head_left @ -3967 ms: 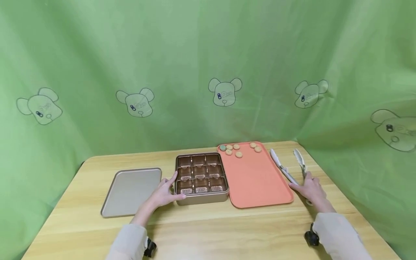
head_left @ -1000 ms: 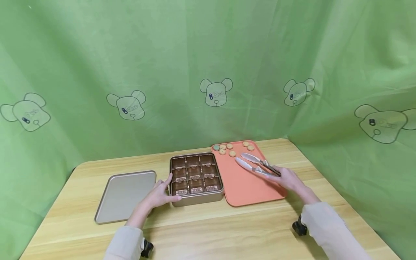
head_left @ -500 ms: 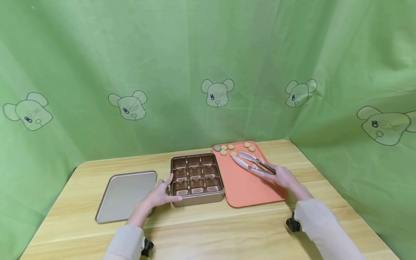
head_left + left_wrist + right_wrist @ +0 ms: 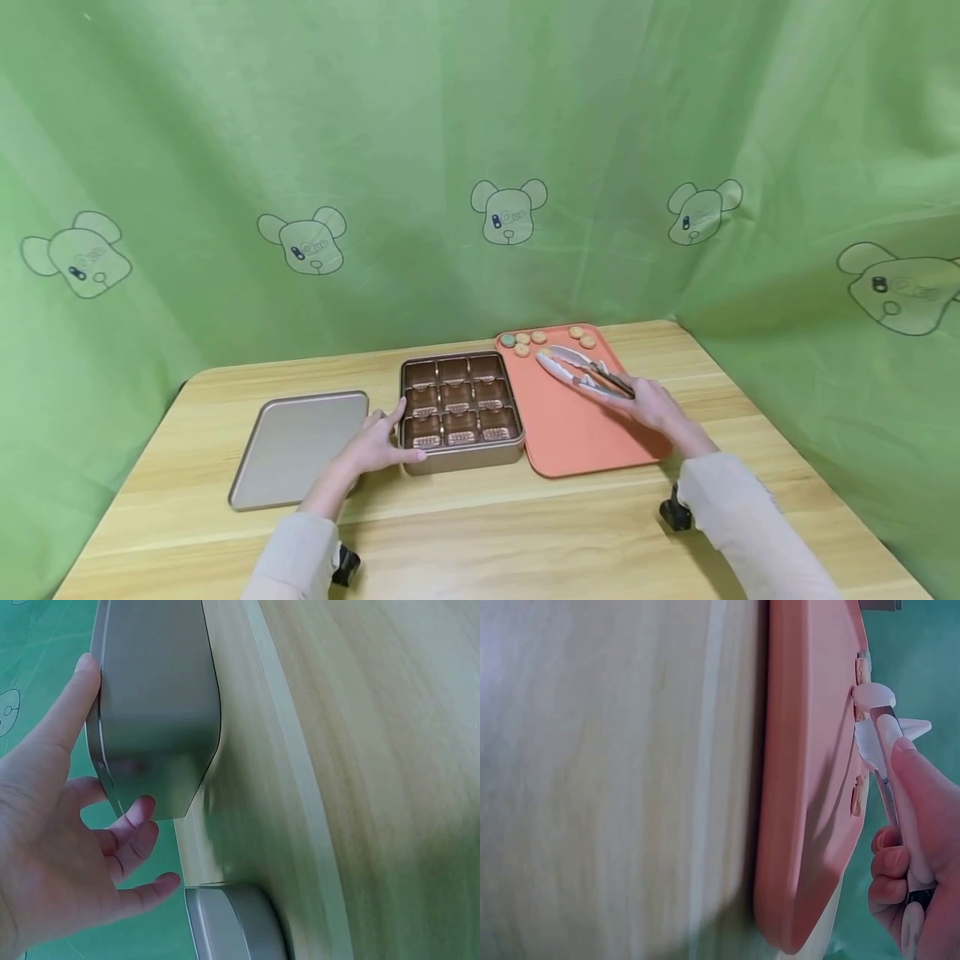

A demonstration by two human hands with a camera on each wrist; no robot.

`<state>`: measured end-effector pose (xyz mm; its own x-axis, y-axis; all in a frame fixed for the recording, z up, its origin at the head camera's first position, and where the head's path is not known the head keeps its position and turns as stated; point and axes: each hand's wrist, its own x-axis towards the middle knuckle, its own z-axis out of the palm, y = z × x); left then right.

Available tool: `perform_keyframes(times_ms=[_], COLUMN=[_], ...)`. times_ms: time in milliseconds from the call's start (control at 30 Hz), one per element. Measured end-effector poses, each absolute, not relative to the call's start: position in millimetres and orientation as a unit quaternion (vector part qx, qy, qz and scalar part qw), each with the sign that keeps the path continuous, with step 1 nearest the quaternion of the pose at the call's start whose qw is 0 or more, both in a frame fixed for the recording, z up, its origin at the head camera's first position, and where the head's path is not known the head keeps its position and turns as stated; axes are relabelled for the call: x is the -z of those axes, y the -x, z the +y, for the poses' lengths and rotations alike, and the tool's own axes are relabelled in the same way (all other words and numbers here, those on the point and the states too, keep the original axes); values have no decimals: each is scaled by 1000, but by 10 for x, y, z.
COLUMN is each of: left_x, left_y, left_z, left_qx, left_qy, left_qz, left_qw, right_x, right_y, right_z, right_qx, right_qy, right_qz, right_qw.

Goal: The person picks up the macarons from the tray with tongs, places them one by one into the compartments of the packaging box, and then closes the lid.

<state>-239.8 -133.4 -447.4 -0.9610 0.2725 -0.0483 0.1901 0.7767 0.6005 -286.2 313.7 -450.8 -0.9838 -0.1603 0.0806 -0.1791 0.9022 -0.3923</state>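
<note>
My right hand grips a pair of tongs by the handles over the orange tray. Their spread white tips lie about a round cookie; contact cannot be told. The right wrist view shows fingers curled round the handle, thumb along it. My left hand touches the near left corner of a square baking tin, thumb along the front rim, index finger at the left side. Inside the tin sits a brown insert with several compartments, no cookies in them.
Several pale cookies and one green cookie lie along the tray's far end. A flat square lid lies left of the tin on the wooden table. A green curtain hangs behind.
My right hand has picked up the tongs from the table right of the tray and brought them left, over the tray, their tips reaching a cookie. The left hand stays at the tin's corner.
</note>
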Motion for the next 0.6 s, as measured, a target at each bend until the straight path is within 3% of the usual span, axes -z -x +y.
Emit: perform_keyframes(times_ms=[600], left_x=[4492], left_y=[2407], left_z=[-1346], left_qx=[-316], left_qy=[-119], left_qz=[939], left_qw=[68], right_x=[4501], right_y=[2742], right_z=[3363], right_qx=[-229], right_qy=[-150], right_qz=[-960], right_qw=[53])
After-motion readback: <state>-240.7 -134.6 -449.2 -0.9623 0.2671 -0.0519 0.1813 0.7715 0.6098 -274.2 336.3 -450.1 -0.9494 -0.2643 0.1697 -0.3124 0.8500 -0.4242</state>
